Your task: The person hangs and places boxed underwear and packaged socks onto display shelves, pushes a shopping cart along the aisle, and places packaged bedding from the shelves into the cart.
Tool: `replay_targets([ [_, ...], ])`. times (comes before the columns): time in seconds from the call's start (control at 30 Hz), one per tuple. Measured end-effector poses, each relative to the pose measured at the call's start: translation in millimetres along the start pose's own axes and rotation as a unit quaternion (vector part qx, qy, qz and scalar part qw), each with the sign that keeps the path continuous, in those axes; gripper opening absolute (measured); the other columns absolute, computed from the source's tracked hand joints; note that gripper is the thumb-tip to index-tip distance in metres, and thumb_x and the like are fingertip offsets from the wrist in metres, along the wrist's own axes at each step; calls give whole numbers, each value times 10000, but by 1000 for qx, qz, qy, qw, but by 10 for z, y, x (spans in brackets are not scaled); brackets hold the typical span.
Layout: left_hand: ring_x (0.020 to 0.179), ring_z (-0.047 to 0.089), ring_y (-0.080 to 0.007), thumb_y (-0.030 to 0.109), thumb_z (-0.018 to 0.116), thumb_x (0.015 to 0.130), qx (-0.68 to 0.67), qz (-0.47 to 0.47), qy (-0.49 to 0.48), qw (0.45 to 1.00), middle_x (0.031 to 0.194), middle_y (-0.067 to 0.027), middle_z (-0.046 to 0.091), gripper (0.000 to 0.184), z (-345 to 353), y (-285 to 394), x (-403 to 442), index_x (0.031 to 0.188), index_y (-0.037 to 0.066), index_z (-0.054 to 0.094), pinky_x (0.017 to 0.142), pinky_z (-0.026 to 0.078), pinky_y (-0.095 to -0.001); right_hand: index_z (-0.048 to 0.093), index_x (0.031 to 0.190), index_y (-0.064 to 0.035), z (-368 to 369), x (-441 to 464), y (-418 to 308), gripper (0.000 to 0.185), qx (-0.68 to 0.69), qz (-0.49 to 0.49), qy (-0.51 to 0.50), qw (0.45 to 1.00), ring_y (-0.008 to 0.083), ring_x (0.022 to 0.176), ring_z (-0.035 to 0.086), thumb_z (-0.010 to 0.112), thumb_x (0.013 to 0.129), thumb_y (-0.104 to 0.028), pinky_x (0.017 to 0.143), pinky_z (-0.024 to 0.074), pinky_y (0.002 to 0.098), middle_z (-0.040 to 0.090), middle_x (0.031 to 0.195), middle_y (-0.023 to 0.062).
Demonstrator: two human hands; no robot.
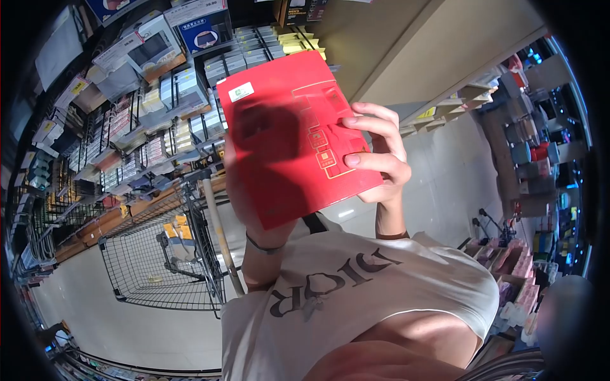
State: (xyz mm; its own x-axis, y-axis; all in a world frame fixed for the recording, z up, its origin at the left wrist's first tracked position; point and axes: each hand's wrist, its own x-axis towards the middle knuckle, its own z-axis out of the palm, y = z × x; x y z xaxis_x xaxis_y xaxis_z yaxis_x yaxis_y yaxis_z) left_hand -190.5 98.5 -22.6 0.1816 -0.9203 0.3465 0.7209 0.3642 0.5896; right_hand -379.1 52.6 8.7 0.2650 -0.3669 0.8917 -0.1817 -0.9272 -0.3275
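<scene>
A red box (pixel 279 190) with gold line patterns and a small white sticker is held up in front of me, tilted. A dark shadow falls across its left part. My left hand (pixel 239 193) grips the box from its left side, with most of the fingers hidden behind it. A dark band circles that wrist. On the right, my right hand (pixel 387 159) is closed on the other side, with fingertips pressed on the printed face near the edge.
A wire shopping cart (pixel 159 267) with yellow-orange packs (pixel 180 230) inside stands at lower left. Shelves of boxed goods (pixel 152 101) line the left. A beige panel (pixel 438 51) rises at upper right, with more display goods (pixel 540 152) beyond the floor.
</scene>
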Motion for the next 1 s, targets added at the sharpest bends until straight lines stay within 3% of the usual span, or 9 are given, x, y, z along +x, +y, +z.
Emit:
replay_targets([
  [0.17,1259,550,-256,247,420,1062,244,19,-1,970,1407,-156,517,481,-54,24,-91,1472,4,357,1047,494,-431,702,1090,-148,26,-78,-28,506,14,2,18,1000,413,1197,563,886,619,-114,993,449,490,672,1237,181],
  [0.33,1224,576,-248,231,430,1057,-113,-37,-8,993,1391,-162,533,498,-154,-4,-132,1483,-9,341,1031,515,-407,682,1109,-107,59,-90,-118,451,38,22,26,999,403,1197,565,824,681,-104,1009,432,504,676,1210,214],
  [0.47,1160,620,-231,222,420,1052,-146,-49,-13,988,1330,-145,582,441,-154,61,-58,1434,2,412,967,552,-373,657,1111,-23,58,-165,-89,342,171,80,46,981,406,1230,541,660,854,-249,1064,396,545,582,1298,259],
  [0.57,1122,643,-221,219,420,1045,-117,-58,-21,991,1282,-131,615,398,-44,187,148,1383,15,473,916,574,-353,608,1145,54,166,-171,-118,499,370,186,119,903,408,1357,420,480,970,-395,1118,342,593,387,1455,257],
  [0.67,1118,649,-217,288,460,1050,-37,-123,-12,992,1251,-117,631,402,-73,231,266,1355,32,515,919,567,-361,385,1452,-1,251,-56,-169,670,372,298,113,872,309,1441,347,647,911,-297,1165,317,466,340,1524,214],
  [0.7,1120,649,-219,307,460,1054,-37,-172,1,984,1254,-118,630,412,-97,232,284,1357,34,515,934,561,-369,271,1525,-18,271,-36,-189,817,402,332,121,845,259,1431,365,735,872,-177,1168,309,407,383,1520,169],
  [0.77,1121,637,-201,394,397,1084,-12,-224,-8,975,1256,-123,626,487,-77,274,268,1378,20,498,989,516,-369,291,1519,-15,286,44,-185,808,349,372,109,853,235,1404,398,753,866,-131,1162,314,397,429,1493,143],
  [0.9,1105,606,-164,442,331,1097,257,-103,-92,956,1232,-113,622,575,-95,226,439,1386,-35,471,975,467,-308,353,1492,-12,273,128,-10,740,340,386,115,850,188,1332,476,765,884,-102,1130,352,357,508,1427,99],
  [1.0,1095,603,-169,400,352,1099,246,-96,-65,962,1221,-109,625,530,-115,124,535,1375,-33,481,964,468,-317,383,1467,-6,286,140,137,665,306,391,118,860,173,1314,487,738,912,-95,1118,366,352,528,1393,94],
])
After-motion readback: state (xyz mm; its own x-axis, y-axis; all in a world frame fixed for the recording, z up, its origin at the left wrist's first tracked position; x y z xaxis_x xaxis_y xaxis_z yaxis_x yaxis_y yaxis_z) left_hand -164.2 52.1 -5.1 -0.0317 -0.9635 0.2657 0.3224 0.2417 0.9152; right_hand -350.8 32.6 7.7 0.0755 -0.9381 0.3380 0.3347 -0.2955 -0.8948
